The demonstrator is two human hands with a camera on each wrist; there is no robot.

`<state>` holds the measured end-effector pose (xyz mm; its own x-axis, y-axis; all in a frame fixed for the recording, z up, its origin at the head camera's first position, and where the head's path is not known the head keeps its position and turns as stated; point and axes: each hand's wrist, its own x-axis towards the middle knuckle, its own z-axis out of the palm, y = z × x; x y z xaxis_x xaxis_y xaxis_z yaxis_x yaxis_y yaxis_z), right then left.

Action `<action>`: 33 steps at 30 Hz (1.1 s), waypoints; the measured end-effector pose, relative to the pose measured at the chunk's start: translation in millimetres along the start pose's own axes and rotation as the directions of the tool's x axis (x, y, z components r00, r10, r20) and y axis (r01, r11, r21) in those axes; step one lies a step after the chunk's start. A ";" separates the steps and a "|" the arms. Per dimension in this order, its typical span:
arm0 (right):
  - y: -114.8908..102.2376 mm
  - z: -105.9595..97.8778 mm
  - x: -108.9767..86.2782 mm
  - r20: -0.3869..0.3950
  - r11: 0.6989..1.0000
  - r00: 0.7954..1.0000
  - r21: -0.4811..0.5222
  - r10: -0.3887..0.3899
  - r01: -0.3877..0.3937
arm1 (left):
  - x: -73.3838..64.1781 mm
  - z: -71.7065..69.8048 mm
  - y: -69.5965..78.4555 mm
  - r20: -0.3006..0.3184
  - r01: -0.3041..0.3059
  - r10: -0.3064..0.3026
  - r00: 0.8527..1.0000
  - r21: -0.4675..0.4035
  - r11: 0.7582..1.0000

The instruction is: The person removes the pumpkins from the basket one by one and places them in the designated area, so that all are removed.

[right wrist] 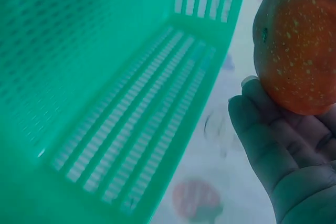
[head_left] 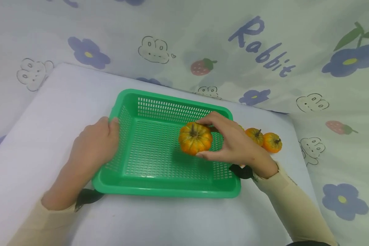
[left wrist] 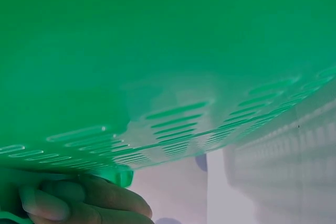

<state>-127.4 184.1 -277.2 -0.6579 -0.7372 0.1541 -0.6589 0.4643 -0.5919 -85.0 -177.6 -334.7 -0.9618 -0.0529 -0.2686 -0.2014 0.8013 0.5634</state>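
My right hand (head_left: 230, 140) holds a small orange-and-yellow pumpkin (head_left: 195, 138) between thumb and fingers, over the right half of a green plastic basket (head_left: 169, 192). In the right wrist view the pumpkin's (right wrist: 296, 45) smooth, speckled orange underside shows above the curled fingers (right wrist: 268, 145). My left hand (head_left: 95, 141) grips the basket's left rim. In the left wrist view its fingertips (left wrist: 50, 203) curl under the rim, beside the slotted outer wall (left wrist: 173, 124). The slotted basket floor (head_left: 153, 147) shows with nothing lying on it.
Just right of the basket sit more small pumpkins (head_left: 272, 142) on the white table (head_left: 178, 222), one partly hidden behind my right hand. A patterned cloth (head_left: 178, 27) with rabbits, flowers and strawberries hangs behind the table and along its right side.
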 end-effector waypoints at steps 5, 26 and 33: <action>4.6 -11.9 -49.6 -0.126 0.996 0.988 0.041 0.085 -0.081 | 1.2 0.5 -0.2 0.013 -0.004 0.004 1.000 0.014 1.000; 41.5 -24.4 -205.3 -0.571 0.837 0.678 0.030 0.463 -0.546 | -2.2 -1.9 1.9 0.038 0.007 -0.008 0.999 0.026 1.000; 64.3 -23.8 -235.5 -0.540 0.692 0.535 0.128 0.649 -0.711 | -3.1 -0.3 2.8 0.033 0.008 -0.009 0.999 0.033 0.999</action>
<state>-23.5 399.3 -332.7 -0.9770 0.1725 0.1257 0.0584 0.7825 -0.6199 -82.6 -175.4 -332.1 -0.9532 -0.0403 -0.2996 -0.2030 0.8198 0.5355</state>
